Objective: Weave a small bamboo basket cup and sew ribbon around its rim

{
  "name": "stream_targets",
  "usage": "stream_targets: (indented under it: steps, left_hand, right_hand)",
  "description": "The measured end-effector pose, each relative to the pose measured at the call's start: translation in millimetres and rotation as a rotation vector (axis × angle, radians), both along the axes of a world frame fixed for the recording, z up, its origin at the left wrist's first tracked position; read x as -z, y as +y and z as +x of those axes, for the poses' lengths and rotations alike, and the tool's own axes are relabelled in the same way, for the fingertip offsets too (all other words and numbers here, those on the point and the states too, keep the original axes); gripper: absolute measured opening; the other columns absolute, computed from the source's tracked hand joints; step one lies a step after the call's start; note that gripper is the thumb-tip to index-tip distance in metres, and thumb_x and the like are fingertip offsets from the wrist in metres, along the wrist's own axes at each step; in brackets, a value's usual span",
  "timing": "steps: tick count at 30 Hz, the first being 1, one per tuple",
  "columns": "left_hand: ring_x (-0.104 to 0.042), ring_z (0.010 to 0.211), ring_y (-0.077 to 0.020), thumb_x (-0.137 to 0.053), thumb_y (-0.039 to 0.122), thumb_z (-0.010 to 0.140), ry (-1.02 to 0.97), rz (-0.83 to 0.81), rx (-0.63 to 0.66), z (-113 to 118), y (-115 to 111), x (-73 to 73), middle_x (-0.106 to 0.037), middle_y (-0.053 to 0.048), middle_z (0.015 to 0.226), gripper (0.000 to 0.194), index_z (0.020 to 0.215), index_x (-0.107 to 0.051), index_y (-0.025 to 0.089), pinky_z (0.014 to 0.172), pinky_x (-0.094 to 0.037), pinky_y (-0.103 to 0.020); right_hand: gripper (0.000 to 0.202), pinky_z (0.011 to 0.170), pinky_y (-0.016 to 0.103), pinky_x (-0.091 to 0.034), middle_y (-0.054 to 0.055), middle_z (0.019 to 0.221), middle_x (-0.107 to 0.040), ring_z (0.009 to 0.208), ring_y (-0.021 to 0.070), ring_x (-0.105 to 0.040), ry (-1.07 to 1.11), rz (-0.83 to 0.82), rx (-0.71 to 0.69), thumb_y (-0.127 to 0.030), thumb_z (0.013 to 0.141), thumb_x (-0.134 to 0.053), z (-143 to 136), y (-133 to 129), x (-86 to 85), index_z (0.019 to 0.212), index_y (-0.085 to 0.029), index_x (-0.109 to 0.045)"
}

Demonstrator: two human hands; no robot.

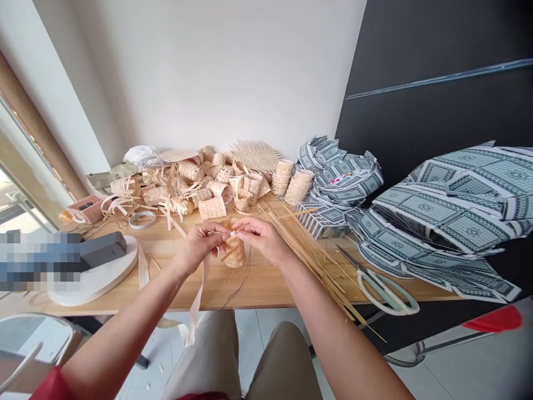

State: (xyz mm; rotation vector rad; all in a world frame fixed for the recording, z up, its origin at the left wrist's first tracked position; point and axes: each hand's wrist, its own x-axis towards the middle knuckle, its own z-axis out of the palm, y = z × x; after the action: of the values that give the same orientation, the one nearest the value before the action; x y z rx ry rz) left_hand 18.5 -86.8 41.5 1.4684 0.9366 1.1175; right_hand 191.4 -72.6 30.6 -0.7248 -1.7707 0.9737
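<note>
Wooden tabletop (270, 290) | pale wall (233, 72) behind | both hands (265, 239) pinching white strip (233, 234) at woven cylinder (236, 256)

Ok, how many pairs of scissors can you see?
1. The scissors lie at the right of the table, between the thin strips and the patterned woven pieces, handles past the front edge. Others could be hidden under the piles.

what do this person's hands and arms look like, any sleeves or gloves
The left hand and right hand are ungloved. Both forearms are bare, with no watch showing. A red sleeve shows on the left arm; the right sleeve is out of view.
</note>
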Motion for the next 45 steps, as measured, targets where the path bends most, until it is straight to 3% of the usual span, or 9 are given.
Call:
stream_targets:
  steps: [4,7,11,15,18,30,37,41,45]
  left_hand:
    - [-0.050,0.038,-0.0068,-0.068,0.031,0.065,0.037,0.046,-0.043,1.3,-7.7,10.0,-0.058,0.002,0.045,0.021,0.071,-0.063,0.012,0.037,-0.040,-0.016]
    - [-0.052,0.040,-0.0075,-0.065,0.028,0.067,0.090,0.158,-0.099,0.9,-16.7,16.1,-0.057,0.002,0.050,0.016,0.071,-0.065,0.013,0.037,-0.042,-0.017]
    - [-0.051,0.041,-0.0056,-0.061,0.025,0.070,0.125,0.247,-0.137,1.4,-30.1,20.6,-0.055,0.002,0.056,0.012,0.071,-0.067,0.014,0.037,-0.043,-0.016]
    - [-0.052,0.040,-0.0061,-0.061,0.025,0.070,0.107,0.239,-0.125,4.0,-36.0,25.0,-0.054,0.002,0.055,0.013,0.071,-0.067,0.013,0.038,-0.044,-0.017]
    - [-0.052,0.041,-0.0061,-0.060,0.023,0.070,0.108,0.243,-0.120,5.5,-35.2,29.6,-0.054,0.002,0.056,0.012,0.070,-0.067,0.013,0.039,-0.044,-0.017]
    - [-0.051,0.041,-0.0074,-0.057,0.024,0.074,0.136,0.229,-0.086,2.2,-33.2,38.5,-0.055,0.003,0.049,0.011,0.075,-0.059,0.014,0.043,-0.043,-0.018]
    - [-0.052,0.042,-0.0078,-0.057,0.029,0.075,0.127,0.122,0.066,-5.5,-27.6,29.6,-0.054,0.004,0.050,0.015,0.079,-0.057,0.014,0.041,-0.042,-0.017]
    - [-0.052,0.043,-0.0059,-0.059,0.033,0.075,0.196,0.189,0.103,-9.1,-23.1,24.9,-0.054,0.003,0.058,0.019,0.078,-0.058,0.014,0.038,-0.036,-0.015]
    - [-0.044,0.038,-0.0025,-0.059,0.033,0.076,0.184,0.269,0.042,-7.2,-19.8,30.7,-0.052,0.004,0.062,0.019,0.076,-0.056,0.015,0.038,-0.035,-0.015]
  right_hand:
    - [0.027,0.045,0.021,-0.019,-0.007,0.054,-0.030,0.047,0.0066,-0.025,0.278,-0.111,0.098,-0.035,0.079,-0.051,3.8,-16.9,6.5,0.099,-0.017,-0.055]
    - [0.028,0.043,0.020,-0.019,-0.009,0.051,-0.028,0.045,0.0072,-0.024,0.392,-0.107,0.157,-0.032,0.078,-0.049,6.6,-30.7,7.1,0.104,-0.021,-0.047]
    - [0.013,0.047,0.021,-0.028,-0.004,0.055,-0.040,0.049,0.0085,-0.035,0.169,-0.011,0.308,-0.023,0.077,-0.042,10.6,-48.1,1.5,0.082,-0.020,-0.054]
    - [0.023,0.057,0.025,-0.036,0.002,0.068,-0.055,0.060,0.0117,-0.046,-0.170,0.280,0.420,-0.013,0.075,-0.038,7.6,-59.2,-6.8,0.076,-0.017,-0.060]
    - [0.019,0.059,0.025,-0.037,0.004,0.076,-0.059,0.063,0.0122,-0.049,-0.311,0.399,0.383,-0.011,0.076,-0.044,0.3,-59.2,-7.7,0.079,-0.017,-0.061]
    - [0.014,0.061,0.023,-0.037,0.001,0.068,-0.057,0.064,0.0117,-0.051,-0.431,0.426,0.257,-0.011,0.079,-0.054,-8.0,-44.6,9.2,0.071,-0.017,-0.064]
    - [0.016,0.058,0.021,-0.031,-0.002,0.063,-0.053,0.060,0.0089,-0.047,-0.533,0.429,0.191,-0.007,0.079,-0.053,-5.4,-37.9,3.9,0.067,-0.015,-0.060]
    - [0.015,0.055,0.020,-0.027,-0.003,0.060,-0.049,0.057,0.0077,-0.043,-0.561,0.438,0.187,-0.006,0.077,-0.054,-5.1,-33.8,3.3,0.066,-0.014,-0.060]
    - [0.015,0.054,0.020,-0.025,-0.004,0.059,-0.047,0.054,0.0071,-0.040,-0.568,0.436,0.203,-0.005,0.076,-0.054,-6.0,-32.4,3.6,0.065,-0.014,-0.060]
